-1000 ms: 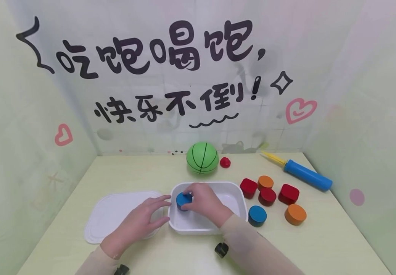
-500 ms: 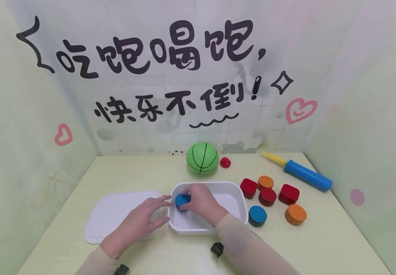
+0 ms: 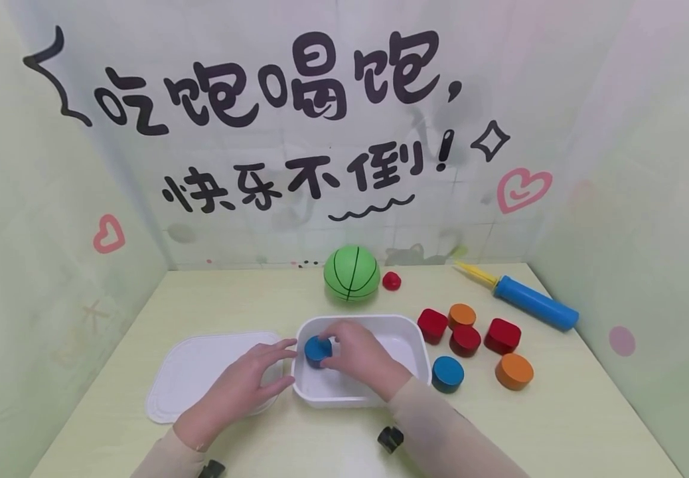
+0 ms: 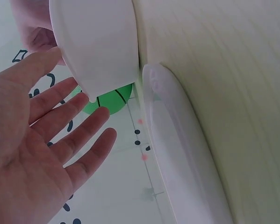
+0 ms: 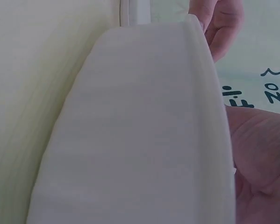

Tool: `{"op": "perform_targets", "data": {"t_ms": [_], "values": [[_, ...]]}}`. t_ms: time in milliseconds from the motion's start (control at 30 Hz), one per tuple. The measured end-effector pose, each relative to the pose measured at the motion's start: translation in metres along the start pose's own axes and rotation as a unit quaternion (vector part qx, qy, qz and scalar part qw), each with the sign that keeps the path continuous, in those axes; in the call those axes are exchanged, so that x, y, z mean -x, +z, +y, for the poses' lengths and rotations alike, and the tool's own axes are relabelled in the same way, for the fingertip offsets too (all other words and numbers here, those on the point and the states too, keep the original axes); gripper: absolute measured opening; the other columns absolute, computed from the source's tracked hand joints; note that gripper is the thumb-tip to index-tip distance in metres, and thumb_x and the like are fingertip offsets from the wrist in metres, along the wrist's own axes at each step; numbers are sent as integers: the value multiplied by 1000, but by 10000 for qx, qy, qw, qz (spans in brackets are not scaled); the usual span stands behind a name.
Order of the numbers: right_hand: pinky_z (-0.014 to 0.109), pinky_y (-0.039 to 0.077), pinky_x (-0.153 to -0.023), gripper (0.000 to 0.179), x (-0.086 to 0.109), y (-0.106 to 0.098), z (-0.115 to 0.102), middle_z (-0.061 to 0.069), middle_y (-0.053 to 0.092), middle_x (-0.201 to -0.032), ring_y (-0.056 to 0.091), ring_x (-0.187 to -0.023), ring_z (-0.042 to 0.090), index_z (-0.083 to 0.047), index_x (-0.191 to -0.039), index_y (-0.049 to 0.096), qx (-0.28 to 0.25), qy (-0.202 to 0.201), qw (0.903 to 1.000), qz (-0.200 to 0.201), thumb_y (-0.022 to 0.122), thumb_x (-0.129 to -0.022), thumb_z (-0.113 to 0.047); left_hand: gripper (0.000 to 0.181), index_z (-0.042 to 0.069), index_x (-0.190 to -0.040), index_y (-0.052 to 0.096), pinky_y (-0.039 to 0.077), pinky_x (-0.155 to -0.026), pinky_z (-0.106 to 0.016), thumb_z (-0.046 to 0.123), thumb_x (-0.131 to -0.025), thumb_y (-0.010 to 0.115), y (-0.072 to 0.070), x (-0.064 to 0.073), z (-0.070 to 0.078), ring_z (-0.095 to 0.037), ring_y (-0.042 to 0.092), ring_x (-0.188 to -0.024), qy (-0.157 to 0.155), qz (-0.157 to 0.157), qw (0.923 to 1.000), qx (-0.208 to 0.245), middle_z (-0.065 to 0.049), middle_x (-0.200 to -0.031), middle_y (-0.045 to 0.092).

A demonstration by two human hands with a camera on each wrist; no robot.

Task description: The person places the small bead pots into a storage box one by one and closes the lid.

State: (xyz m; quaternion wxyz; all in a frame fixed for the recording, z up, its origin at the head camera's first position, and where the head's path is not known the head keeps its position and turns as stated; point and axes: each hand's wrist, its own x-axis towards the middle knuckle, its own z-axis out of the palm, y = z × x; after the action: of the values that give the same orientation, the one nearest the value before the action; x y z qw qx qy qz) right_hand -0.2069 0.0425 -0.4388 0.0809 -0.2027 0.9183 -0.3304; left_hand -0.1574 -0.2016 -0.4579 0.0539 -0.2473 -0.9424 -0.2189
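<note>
Inside the white plastic box [image 3: 368,395], at its left end, sits a round blue block [image 3: 317,350]. My right hand [image 3: 358,352] reaches into the box, its thumb and forefinger loosely spread at the block's right side; whether they still touch it is hard to see. Fingers extended, my left hand [image 3: 255,375] lies against the box's left end, above the white lid [image 3: 201,362]. The left wrist view shows this hand [image 4: 41,140] with its fingers apart beside the box [image 4: 100,42]. In the right wrist view the box wall [image 5: 140,121] hides the block and the right fingertips.
Right of the box lie a second blue block [image 3: 448,374], orange blocks [image 3: 514,372] and red blocks [image 3: 503,336]. Behind it stand a green ball [image 3: 352,273] and a small red object [image 3: 391,281]. A blue hand pump [image 3: 535,303] lies at the back right.
The blue block first shifts slightly left inside the box, then stays put. Lately my right hand has eased back to the right, its fingers loosening. My left hand keeps its place.
</note>
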Motion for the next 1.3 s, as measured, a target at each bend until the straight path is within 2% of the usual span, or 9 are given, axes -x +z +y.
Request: {"op": "perform_targets", "data": {"t_ms": [200, 333, 500, 700, 867, 967, 1167, 1300], "values": [[44, 58, -99, 36, 26, -13, 12, 3, 73, -122, 67, -114, 26, -14, -120, 75, 39, -167, 9993, 318, 85, -86, -22, 41, 18, -132, 70, 55, -104, -51, 35, -95, 75, 2, 0, -2, -26, 60, -133, -59, -76, 9999, 48, 3, -153, 57], [46, 58, -100, 34, 47, -26, 20, 2, 72, -124, 66, -117, 26, -16, -119, 75, 151, -235, 9980, 562, 85, -87, -22, 41, 18, -131, 71, 55, -104, -51, 35, -94, 76, 1, 1, -1, -26, 61, -132, -69, -22, 10000, -30, 3, -153, 57], [47, 57, -104, 32, 75, -43, 30, -2, 72, -125, 65, -122, 23, -20, -118, 76, 361, -140, 9966, 724, 84, -87, -24, 40, 17, -130, 71, 56, -103, -51, 33, -94, 77, 0, 1, 1, -26, 61, -131, -63, 8, 10000, -30, 2, -152, 58], [45, 60, -100, 34, 103, -59, 41, -7, 72, -123, 66, -119, 20, -25, -117, 76, 631, -104, 9935, 946, 87, -85, -26, 40, 16, -130, 71, 55, -104, -50, 34, -94, 76, 0, 1, 2, -26, 61, -130, -83, -47, 10000, -25, 2, -152, 58], [44, 61, -98, 37, 118, -69, 57, -8, 72, -124, 65, -122, 20, -28, -117, 76, 637, 53, 9911, 1165, 89, -82, -26, 40, 18, -130, 71, 55, -105, -50, 35, -94, 76, 1, 0, 2, -25, 61, -131, -129, -38, 9999, -27, 4, -152, 58], [44, 62, -95, 38, 125, -75, 69, -5, 71, -126, 64, -123, 24, -26, -117, 77, 598, 152, 9902, 1257, 90, -81, -24, 40, 18, -130, 71, 54, -106, -50, 35, -94, 76, 2, -1, 2, -25, 61, -132, -139, -53, 9999, -38, 4, -152, 58], [44, 64, -88, 37, 140, -84, 91, 1, 71, -125, 66, -118, 27, -21, -116, 77, 495, 237, 9859, 1584, 89, -81, -16, 41, 17, -131, 71, 55, -105, -49, 34, -94, 76, 0, 0, 3, -26, 61, -130, -131, -44, 9999, -45, 2, -152, 58], [43, 65, -85, 37, 148, -88, 105, 3, 71, -124, 67, -114, 26, -20, -115, 77, 418, 429, 9846, 1642, 90, -81, -15, 41, 16, -131, 71, 55, -104, -49, 34, -94, 76, -1, 0, 3, -26, 62, -130, -125, -33, 9999, -46, 2, -152, 58]]}}
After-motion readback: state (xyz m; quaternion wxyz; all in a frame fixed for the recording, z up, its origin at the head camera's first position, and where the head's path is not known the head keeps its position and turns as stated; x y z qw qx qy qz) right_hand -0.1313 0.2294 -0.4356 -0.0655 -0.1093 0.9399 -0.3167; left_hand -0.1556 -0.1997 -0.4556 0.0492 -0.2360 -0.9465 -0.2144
